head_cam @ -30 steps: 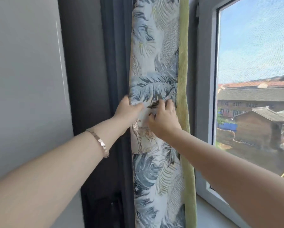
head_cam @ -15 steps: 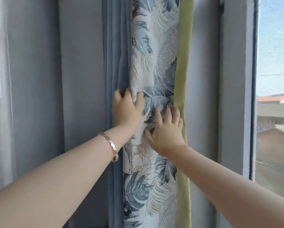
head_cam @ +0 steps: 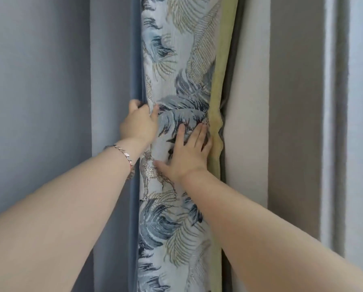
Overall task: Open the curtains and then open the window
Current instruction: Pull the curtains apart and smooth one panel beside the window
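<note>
The curtain [head_cam: 180, 60] hangs bunched in a narrow upright column at the centre, white with blue and tan leaf print, a green strip on its right edge and blue folds on its left. My left hand [head_cam: 139, 123] curls around the left side of the bunch, fingers tucked behind the fabric, a metal bracelet on the wrist. My right hand [head_cam: 189, 152] lies flat with spread fingers on the front of the bunch, fingertips near the green strip. The window frame [head_cam: 334, 123] shows as a pale vertical strip at the far right; no glass is in view.
A grey-blue wall [head_cam: 39, 102] fills the left side. To the right of the curtain stands a light grey wall section [head_cam: 248, 102] and a darker grey recess [head_cam: 296, 102] before the frame.
The view has swung left, so the window glass and the rooftops outside have left the frame. Both hands have stayed on the bunched curtain; the left hand now wraps further around its left edge.
</note>
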`<state>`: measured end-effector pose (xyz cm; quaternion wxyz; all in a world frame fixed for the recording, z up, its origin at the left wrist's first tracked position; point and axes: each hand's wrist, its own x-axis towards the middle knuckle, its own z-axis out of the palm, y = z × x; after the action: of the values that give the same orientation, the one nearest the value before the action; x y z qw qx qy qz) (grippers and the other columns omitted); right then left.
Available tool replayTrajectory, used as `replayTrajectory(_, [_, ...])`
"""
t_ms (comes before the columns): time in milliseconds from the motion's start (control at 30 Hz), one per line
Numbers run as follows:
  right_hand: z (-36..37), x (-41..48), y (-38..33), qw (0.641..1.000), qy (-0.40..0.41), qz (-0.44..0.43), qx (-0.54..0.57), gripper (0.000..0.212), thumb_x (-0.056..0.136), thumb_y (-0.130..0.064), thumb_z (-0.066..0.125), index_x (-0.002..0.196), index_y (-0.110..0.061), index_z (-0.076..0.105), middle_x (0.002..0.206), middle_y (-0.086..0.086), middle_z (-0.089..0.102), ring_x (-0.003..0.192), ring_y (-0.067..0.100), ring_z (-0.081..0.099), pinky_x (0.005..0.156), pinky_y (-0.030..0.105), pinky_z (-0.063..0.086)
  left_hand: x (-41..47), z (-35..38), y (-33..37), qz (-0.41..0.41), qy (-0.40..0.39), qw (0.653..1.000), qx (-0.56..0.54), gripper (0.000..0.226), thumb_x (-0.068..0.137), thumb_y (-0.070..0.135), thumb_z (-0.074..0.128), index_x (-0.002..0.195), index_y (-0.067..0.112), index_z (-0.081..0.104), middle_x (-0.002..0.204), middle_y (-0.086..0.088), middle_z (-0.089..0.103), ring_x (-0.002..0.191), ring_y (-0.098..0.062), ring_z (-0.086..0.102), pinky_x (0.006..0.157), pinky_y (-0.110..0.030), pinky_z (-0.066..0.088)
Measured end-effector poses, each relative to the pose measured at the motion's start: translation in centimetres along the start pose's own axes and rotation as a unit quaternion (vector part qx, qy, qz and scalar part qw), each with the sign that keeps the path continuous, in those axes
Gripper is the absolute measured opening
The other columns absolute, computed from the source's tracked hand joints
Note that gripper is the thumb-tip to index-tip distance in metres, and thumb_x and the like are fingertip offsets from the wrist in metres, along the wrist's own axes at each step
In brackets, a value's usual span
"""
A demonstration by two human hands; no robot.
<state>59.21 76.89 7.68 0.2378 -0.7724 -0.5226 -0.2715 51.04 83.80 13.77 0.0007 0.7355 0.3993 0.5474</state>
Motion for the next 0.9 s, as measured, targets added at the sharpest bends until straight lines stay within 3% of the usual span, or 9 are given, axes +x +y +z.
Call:
replayTrajectory(167, [3.4,7.3,0.2,1.000,0.028,0.011,0.001,0.113,0.075,-0.068,0.055,0.151,-0.010,-0.006,0.153,0.035,-0.012,0.145,0.042,-0.016,0.115,0.057,-0.006,6.5,4.5,-1.6,0.042,0.034,0.992,0.114,0.047,0.101,0.035,0.032,0.119,0.001,0.059,0.133,-0.016,0.045,0.124,-0.034,0.042,0.101,-0.042,0.033])
replayTrajectory(500, [11.5,21.3,-0.1,0.999,-0.034,0.034,-0.023,0.115,0.073,-0.072,0.053,0.151,-0.014,-0.009,0.155,0.032,-0.014,0.145,0.040,-0.019,0.115,0.057,-0.006,18.5,13.8,-7.1,0.066,-0.058,0.976,0.200,0.037,0.099,0.024,0.034,0.126,0.010,0.055,0.134,-0.015,0.048,0.126,-0.032,0.041,0.102,-0.039,0.033])
replayTrajectory(667, [15.7,23.6,0.1,0.998,-0.055,0.034,-0.010,0.111,0.076,-0.069,0.052,0.151,-0.016,-0.008,0.155,0.030,-0.016,0.144,0.039,-0.021,0.114,0.060,-0.008,19.6,17.9,-10.2,0.109,-0.031,0.958,0.263,0.035,0.098,0.025,0.036,0.120,0.010,0.058,0.128,-0.011,0.056,0.123,-0.030,0.044,0.099,-0.038,0.034])
replayTrajectory(900, [15.5,22.9,0.1,0.999,-0.039,0.024,-0.015,0.107,0.077,-0.068,0.052,0.152,-0.016,-0.006,0.155,0.031,-0.013,0.145,0.040,-0.018,0.114,0.059,-0.009,19.0,18.1,-10.4,0.161,0.018,0.937,0.311,0.030,0.098,0.020,0.038,0.115,0.006,0.059,0.123,-0.010,0.060,0.118,-0.029,0.050,0.095,-0.036,0.036])
